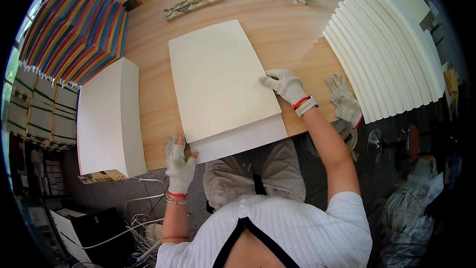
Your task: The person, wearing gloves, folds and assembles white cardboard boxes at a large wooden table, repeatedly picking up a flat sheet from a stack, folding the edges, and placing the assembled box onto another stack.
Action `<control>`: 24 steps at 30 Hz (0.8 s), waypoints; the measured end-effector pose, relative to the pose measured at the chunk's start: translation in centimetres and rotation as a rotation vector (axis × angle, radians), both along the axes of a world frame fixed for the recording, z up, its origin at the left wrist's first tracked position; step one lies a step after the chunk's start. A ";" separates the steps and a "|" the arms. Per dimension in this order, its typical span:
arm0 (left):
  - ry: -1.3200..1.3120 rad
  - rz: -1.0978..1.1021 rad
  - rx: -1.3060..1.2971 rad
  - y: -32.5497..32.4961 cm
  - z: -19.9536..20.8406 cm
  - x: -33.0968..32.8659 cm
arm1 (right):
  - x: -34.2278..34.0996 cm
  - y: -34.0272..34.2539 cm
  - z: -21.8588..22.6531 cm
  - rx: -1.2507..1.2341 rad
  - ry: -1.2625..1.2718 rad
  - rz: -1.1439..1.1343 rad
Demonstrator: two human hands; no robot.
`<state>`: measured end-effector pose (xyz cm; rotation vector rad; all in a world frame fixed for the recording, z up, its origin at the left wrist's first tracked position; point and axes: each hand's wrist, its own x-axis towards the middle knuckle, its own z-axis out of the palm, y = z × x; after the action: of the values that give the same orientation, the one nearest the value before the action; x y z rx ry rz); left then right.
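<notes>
On table [302, 52], cream slab [223, 79], long axis away-left

On the table [292, 44], mid-frame, I see a paper stack [220, 79] lying over a sheet [240, 137] that juts toward the lower edge. The left hand [179, 165] is at its lower-left corner, the right hand [285, 85] at its right edge. A loose glove [343, 100] lies between that hand and the upper-right pile [379, 52]. Another pile [74, 27] occupies the upper left, above a block [101, 119].
</notes>
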<state>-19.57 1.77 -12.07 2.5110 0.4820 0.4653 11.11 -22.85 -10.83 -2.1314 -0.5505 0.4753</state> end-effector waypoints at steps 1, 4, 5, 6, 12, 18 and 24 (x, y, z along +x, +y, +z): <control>0.002 0.000 0.009 0.0 0.0 0.0 | -0.2 0.0 0.2 0.003 -0.012 0.002; 0.032 0.008 0.047 -0.2 0.1 0.0 | -0.1 0.0 0.0 -0.054 -0.067 -0.006; 0.030 0.003 0.047 -0.2 0.1 0.0 | 0.0 0.0 -0.2 -0.085 -0.088 -0.011; 0.027 0.001 0.048 -0.2 0.1 -0.1 | 0.0 0.0 -0.2 -0.085 -0.095 -0.014; -0.043 -0.058 0.023 0.1 -0.2 0.0 | -0.8 0.4 0.7 -0.123 -0.172 -0.021; -0.060 -0.178 0.182 0.3 2.4 0.8 | -3.2 -0.5 3.4 0.018 -0.468 0.068; 0.112 -0.451 0.430 -2.1 6.5 3.9 | -6.4 -2.1 4.1 0.095 -0.148 0.332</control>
<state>-15.68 -0.31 -5.58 2.9512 -0.1735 0.2720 4.75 -24.92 -6.76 -2.0014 -1.0006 0.4642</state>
